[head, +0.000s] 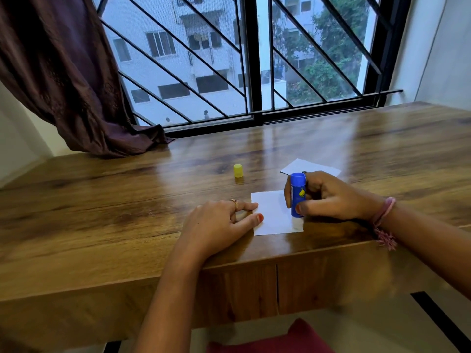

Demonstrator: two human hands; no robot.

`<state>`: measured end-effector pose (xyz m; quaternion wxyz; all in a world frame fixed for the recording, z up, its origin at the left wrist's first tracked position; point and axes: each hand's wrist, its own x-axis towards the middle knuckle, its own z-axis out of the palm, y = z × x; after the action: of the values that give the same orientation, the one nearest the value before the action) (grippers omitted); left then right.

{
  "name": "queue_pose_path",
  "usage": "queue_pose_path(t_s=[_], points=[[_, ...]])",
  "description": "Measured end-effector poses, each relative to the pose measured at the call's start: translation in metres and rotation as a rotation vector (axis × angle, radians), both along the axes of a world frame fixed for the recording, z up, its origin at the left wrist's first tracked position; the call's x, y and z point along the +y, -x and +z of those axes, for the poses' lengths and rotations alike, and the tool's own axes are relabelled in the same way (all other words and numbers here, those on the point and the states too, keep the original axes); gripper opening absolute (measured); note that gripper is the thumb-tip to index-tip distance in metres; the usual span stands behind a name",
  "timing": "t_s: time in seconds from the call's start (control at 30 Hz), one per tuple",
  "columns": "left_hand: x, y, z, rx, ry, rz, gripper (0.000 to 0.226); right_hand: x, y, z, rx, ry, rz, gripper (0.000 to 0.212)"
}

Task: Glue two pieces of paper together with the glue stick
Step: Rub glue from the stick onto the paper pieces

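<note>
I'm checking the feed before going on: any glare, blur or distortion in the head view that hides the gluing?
Head view: window glare streaks the wooden table behind the far paper; wide-angle bending at the edges; right forearm blurred low right. The glue stick, right hand, left hand and near paper are sharp.

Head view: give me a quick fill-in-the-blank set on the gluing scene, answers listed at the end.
1. The right hand grips the blue ____, its tip down on the near paper.
2. The left hand presses that paper's ____ edge.
3. The cap standing on the table is ____ in colour.
4. The second paper lies ____ the right hand, toward the window.

Answers: glue stick; left; yellow; behind
</note>
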<state>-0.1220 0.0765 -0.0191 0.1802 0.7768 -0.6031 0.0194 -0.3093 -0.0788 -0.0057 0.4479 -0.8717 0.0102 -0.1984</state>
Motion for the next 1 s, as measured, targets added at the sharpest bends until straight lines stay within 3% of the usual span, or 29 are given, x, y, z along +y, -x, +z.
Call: queue_pose_path(t_s=[0.87,1.0], points=[[0.0005,0.0016,0.0011,0.004,0.004,0.008,0.042,0.0070,0.0009,0.0039,0.014,-0.002,-0.006,0.026],[0.0010,0.0030,0.0023,0.011,-0.006,0.006,0.043,0.0059,0.0005,0.0020,0.010,-0.006,-0.020,0.019]])
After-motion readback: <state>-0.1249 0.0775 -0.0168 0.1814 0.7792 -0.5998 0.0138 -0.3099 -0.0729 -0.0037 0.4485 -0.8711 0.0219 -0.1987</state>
